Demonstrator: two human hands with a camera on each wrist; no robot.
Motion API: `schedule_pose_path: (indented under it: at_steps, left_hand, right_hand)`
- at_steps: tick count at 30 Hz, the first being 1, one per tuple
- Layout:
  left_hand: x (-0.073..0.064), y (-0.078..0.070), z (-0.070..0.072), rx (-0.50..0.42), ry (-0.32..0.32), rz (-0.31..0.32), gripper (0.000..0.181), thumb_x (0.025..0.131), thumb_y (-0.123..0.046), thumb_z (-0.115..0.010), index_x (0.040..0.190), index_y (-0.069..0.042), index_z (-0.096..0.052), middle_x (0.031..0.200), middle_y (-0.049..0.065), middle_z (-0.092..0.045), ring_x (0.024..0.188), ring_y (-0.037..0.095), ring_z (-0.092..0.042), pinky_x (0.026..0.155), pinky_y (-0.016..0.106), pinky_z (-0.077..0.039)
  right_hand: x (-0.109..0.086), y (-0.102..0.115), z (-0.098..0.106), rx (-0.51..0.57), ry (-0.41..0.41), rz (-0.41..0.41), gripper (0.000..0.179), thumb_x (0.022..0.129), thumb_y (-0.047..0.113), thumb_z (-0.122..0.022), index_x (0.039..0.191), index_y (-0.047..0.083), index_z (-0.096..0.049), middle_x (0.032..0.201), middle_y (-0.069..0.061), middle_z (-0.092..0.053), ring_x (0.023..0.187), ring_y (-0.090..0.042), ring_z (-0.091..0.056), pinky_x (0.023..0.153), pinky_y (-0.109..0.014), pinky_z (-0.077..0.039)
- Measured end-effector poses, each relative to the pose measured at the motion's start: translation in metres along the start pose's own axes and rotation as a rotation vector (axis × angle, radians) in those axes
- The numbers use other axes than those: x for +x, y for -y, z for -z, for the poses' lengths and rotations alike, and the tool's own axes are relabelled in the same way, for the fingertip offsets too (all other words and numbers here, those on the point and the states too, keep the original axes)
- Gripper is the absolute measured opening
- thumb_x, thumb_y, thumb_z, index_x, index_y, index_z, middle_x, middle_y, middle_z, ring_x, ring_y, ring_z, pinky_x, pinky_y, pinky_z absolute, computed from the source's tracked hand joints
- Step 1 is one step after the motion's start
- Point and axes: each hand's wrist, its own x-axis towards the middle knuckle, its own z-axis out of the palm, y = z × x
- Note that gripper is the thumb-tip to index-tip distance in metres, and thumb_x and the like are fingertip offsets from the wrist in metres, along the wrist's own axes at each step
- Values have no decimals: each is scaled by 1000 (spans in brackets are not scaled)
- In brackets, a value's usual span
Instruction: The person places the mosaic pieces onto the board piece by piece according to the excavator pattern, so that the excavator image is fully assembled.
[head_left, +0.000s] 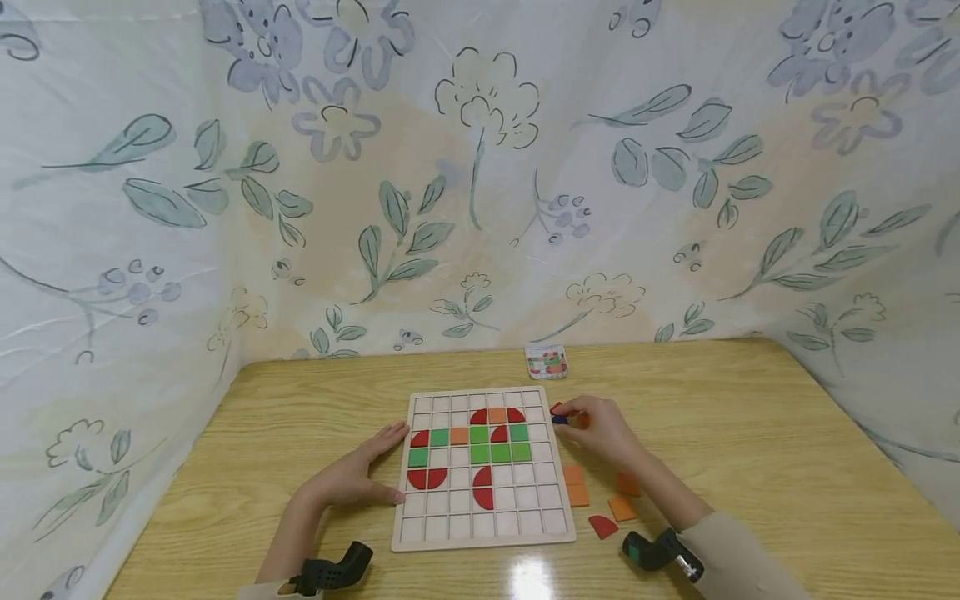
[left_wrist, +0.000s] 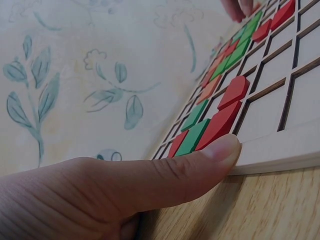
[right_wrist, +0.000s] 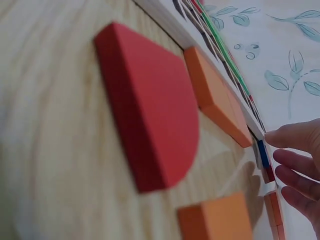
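My left hand (head_left: 347, 477) lies along the left edge of a wooden grid board (head_left: 505, 523). Its fingers are spread, and its thumb (left_wrist: 200, 162) touches the rim beside the red pieces (left_wrist: 218, 125). Just off the board's upper right side, my right hand (head_left: 606, 432) reaches down over loose tiles. A blue tile (right_wrist: 262, 153) is right at its fingertips, with a red piece (head_left: 556, 408) alongside and orange tiles (right_wrist: 274, 210) under the fingers. I cannot tell whether the fingers pinch the blue tile. Red quarter-rounds, green squares (head_left: 500, 452) and orange squares (head_left: 459, 436) fill some cells.
Orange squares (head_left: 576, 486) lie against the board's right edge. More orange tiles (head_left: 621, 507) and a red quarter-round (head_left: 602, 527) are scattered nearer me. A small pattern card (head_left: 547, 362) lies behind the board, close to the floral cloth (head_left: 405, 317) round the table.
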Motion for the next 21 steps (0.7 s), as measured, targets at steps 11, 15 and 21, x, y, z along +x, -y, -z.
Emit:
schedule_pose_path:
  at_steps: [11, 15, 21]
  left_hand:
    - [0, 1, -1, 0, -2, -11, 97, 70, -35, -79, 147, -14, -24, 154, 12, -13, 140, 38, -3, 106, 62, -12]
    - [0, 1, -1, 0, 0, -15, 97, 70, -34, -79, 147, -13, -24, 154, 13, -13, 140, 38, -3, 106, 62, -12]
    - [0, 0, 0, 1, 1, -16, 97, 70, -34, -78, 147, -12, -24, 154, 13, -13, 140, 38, -3, 106, 62, -11]
  right_hand:
    - [2, -1, -8, -20, -64, 6, 16, 76, 9, -74, 92, 10, -73, 93, -2, -69, 83, -15, -61, 74, -32, -50]
    - [2, -1, -10, -17, -79, -1, 16, 76, 5, -73, 92, 7, -72, 94, -4, -70, 84, -16, -64, 77, -34, -52]
    - [2, 3, -11, 10, -89, -37, 16, 77, 6, -73, 93, 5, -71, 90, -5, -70, 75, -13, -63, 66, -24, -52]
